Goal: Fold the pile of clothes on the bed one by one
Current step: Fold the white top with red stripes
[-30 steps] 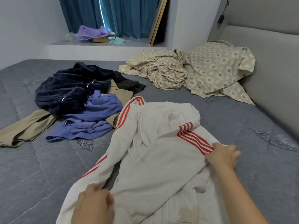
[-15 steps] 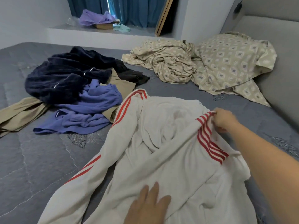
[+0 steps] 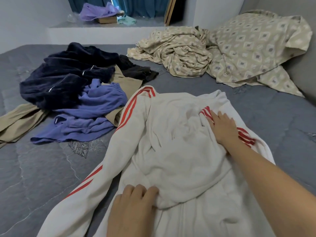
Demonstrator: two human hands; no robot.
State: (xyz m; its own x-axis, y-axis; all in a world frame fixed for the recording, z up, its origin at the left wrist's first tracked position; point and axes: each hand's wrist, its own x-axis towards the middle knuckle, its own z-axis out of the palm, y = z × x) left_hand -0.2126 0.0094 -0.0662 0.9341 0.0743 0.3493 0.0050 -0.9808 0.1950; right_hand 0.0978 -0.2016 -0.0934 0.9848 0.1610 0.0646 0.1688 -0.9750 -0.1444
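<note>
A white jacket with red sleeve stripes (image 3: 174,151) lies spread on the grey bed (image 3: 42,177) in front of me. Its right sleeve is folded over the chest, and my right hand (image 3: 224,129) presses flat on that sleeve near the striped cuff, fingers straight. My left hand (image 3: 133,207) rests on the lower front of the jacket with its fingertips curled into a fold of the cloth. The left sleeve runs out toward the lower left. To the left sits the pile: a dark navy fleece (image 3: 65,77), a purple-blue garment (image 3: 89,115) and tan trousers (image 3: 15,122).
A crumpled beige patterned sheet (image 3: 181,52) and a matching pillow (image 3: 259,41) lie at the back right against the grey headboard (image 3: 304,79). A ledge behind the bed holds a purple cloth (image 3: 95,11) and a small box.
My right hand carried the right sleeve across onto the jacket's chest and now presses it flat. My left hand moved up from the hem and gathered a fold.
</note>
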